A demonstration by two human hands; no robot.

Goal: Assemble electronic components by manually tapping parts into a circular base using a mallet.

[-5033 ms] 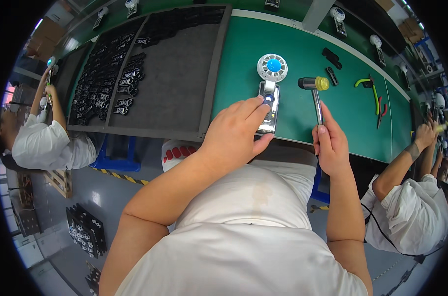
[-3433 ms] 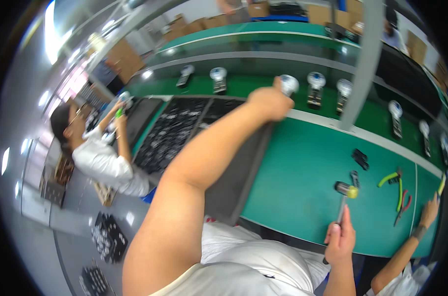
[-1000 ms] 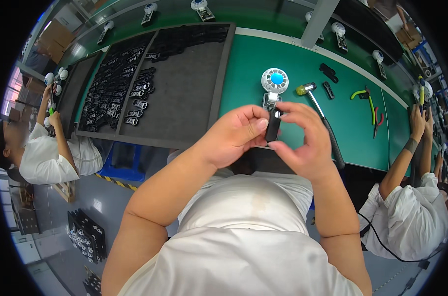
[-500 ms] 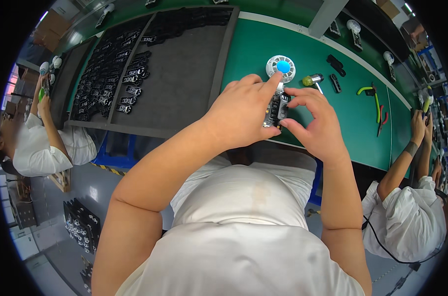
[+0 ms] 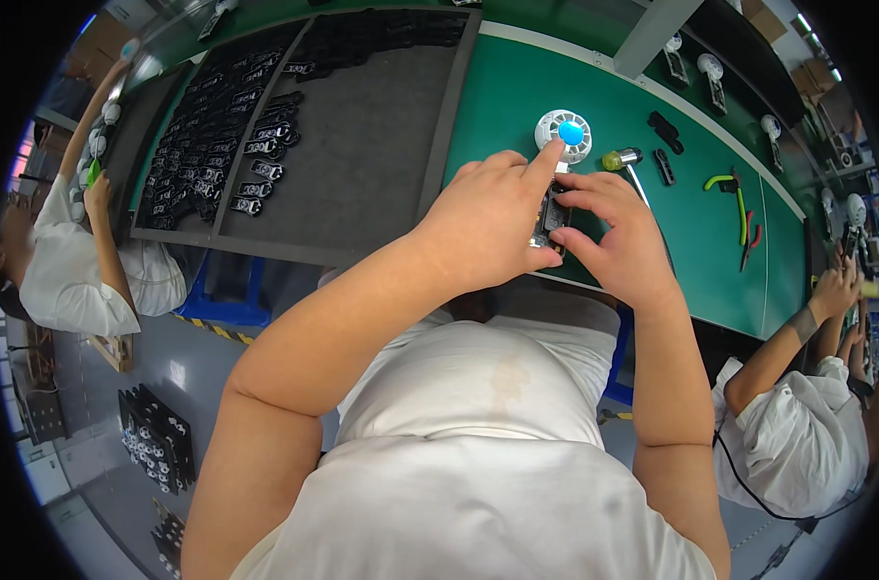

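A handheld fan (image 5: 549,132) lies on the green bench, its white round head with a blue centre pointing away from me. Its dark, open handle (image 5: 553,215) shows inner parts, half covered by my fingers. My left hand (image 5: 483,222) grips the handle from the left, index finger stretched up to the fan head and thumb at the lower end. Against the handle's right side press the bent fingertips and thumb of my right hand (image 5: 618,232). Whether those fingertips pinch a small separate part is hidden.
Right of the fan lie a tool with a yellow-green end (image 5: 614,159), black casing pieces (image 5: 664,166) and green- and red-handled pliers (image 5: 744,217). A dark tray (image 5: 352,164) with rows of black handle parts stands at left. Co-workers (image 5: 82,280) sit on both sides.
My right fingertips have closed in over the handle, covering a black part that showed before. The view has shifted slightly. The left co-worker has raised an arm.
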